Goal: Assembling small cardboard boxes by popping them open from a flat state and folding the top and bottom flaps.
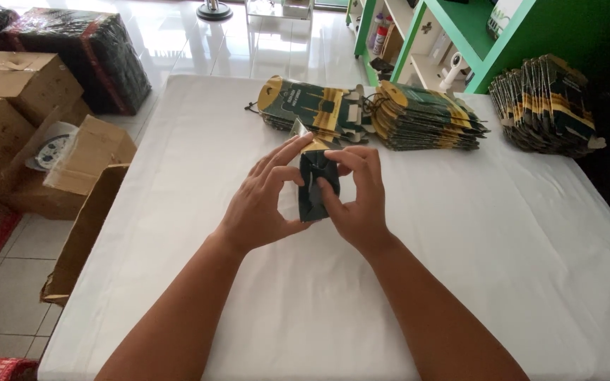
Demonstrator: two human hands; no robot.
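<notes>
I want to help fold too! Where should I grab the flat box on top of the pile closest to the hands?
Probably grip the top flat box by its rounded yellow end, coming from the left. That end sticks out past the pile, so fingers can slip under it. Both the left hand and the right hand hold a small dark box.

Dark green-and-gold carton, white table.

held carton: dark green and gold, centre frame
flat stacks: same colours, upper centre to right
brown boxes: left edge
</notes>
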